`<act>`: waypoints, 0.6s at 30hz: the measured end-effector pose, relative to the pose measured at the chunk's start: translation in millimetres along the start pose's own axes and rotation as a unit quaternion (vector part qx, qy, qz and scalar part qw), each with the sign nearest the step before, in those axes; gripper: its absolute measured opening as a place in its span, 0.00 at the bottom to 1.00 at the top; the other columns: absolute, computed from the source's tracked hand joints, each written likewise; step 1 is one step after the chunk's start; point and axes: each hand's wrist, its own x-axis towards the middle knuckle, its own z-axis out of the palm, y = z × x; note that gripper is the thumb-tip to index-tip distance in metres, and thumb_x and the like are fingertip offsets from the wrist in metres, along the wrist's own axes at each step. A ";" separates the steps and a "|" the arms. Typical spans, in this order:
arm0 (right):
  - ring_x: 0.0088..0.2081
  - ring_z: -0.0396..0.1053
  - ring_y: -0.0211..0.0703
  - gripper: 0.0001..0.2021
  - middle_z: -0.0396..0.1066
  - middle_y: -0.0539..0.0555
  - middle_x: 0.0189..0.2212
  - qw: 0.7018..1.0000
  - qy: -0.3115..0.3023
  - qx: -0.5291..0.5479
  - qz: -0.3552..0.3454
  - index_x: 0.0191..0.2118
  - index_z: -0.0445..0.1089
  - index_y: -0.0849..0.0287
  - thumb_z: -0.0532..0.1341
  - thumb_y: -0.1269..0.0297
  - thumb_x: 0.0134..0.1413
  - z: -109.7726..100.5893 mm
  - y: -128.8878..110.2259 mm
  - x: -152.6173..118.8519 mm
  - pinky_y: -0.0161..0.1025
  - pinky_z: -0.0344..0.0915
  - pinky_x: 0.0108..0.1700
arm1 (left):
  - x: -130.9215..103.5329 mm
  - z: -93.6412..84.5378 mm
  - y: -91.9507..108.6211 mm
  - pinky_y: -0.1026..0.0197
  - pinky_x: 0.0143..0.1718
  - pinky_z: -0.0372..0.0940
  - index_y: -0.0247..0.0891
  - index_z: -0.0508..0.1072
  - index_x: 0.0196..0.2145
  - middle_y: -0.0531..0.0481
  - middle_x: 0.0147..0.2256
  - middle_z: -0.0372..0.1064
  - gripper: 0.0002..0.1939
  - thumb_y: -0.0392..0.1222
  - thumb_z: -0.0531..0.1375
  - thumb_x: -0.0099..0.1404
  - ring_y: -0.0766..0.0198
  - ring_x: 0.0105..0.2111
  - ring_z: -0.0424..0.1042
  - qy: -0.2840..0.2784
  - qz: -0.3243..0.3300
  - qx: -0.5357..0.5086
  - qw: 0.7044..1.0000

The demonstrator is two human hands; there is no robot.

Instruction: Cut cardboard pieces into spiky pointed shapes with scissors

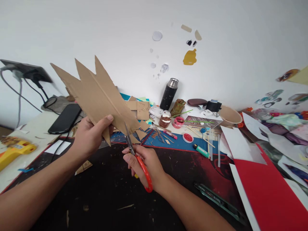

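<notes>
A brown cardboard piece (101, 96) with pointed, jagged tips at its top is held up over the dark mat. My left hand (92, 134) pinches its lower left part, the thumb lying on the front face. My right hand (146, 163) is closed on red-handled scissors (145, 171), fingers around the handles. The scissor blades point up and meet the cardboard's lower edge, near a narrow strip of it. Part of the far blade is hidden by the cardboard.
Behind stand a black thermos (169, 94), paint jars (165, 119) and sticks. A phone (64, 118) and yellow glue gun (16, 150) lie left. On the right are a cutter knife (218, 200), teal lighter (201, 150) and red sheet (269, 192).
</notes>
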 end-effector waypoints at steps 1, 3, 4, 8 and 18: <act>0.25 0.69 0.39 0.27 0.72 0.49 0.26 1.000 -0.001 0.001 -0.001 0.49 0.81 0.59 0.70 0.37 0.66 -0.1 0.1 0.0 0.35 0.66 0.27 | -0.1 0.0 -0.2 0.62 0.15 0.60 0.41 0.79 0.25 0.49 0.20 0.72 0.14 0.50 0.76 0.58 0.62 0.16 0.67 -0.004 -0.008 0.003 1.000; 0.25 0.68 0.39 0.27 0.71 0.49 0.26 1.000 -0.004 0.003 -0.005 0.49 0.81 0.60 0.70 0.37 0.66 -0.4 0.1 0.0 0.35 0.66 0.27 | -0.7 0.5 0.5 0.62 0.16 0.61 0.41 0.79 0.25 0.50 0.20 0.72 0.14 0.50 0.76 0.58 0.63 0.17 0.68 -0.007 -0.019 0.007 1.000; 0.25 0.68 0.39 0.27 0.71 0.49 0.26 1.000 -0.005 0.004 -0.007 0.49 0.81 0.60 0.70 0.37 0.67 -0.5 0.0 0.1 0.35 0.66 0.27 | -1.1 1.1 1.5 0.62 0.16 0.61 0.41 0.78 0.25 0.50 0.20 0.72 0.14 0.50 0.75 0.58 0.63 0.17 0.68 -0.007 -0.020 0.006 1.000; 0.24 0.68 0.39 0.26 0.70 0.48 0.26 1.000 -0.003 0.006 -0.010 0.49 0.81 0.60 0.70 0.39 0.67 -0.7 0.0 0.0 0.35 0.66 0.27 | -3.3 4.4 6.8 0.63 0.16 0.64 0.40 0.78 0.24 0.51 0.19 0.71 0.13 0.48 0.75 0.56 0.64 0.16 0.68 0.002 -0.020 -0.004 1.000; 0.24 0.68 0.39 0.26 0.70 0.48 0.25 1.000 0.000 -0.004 -0.006 0.49 0.81 0.60 0.70 0.39 0.67 -0.3 -1.9 -0.6 0.35 0.66 0.27 | -3.8 10.5 11.3 0.64 0.15 0.63 0.39 0.77 0.25 0.53 0.18 0.70 0.13 0.45 0.76 0.53 0.66 0.16 0.66 0.011 -0.019 -0.039 0.999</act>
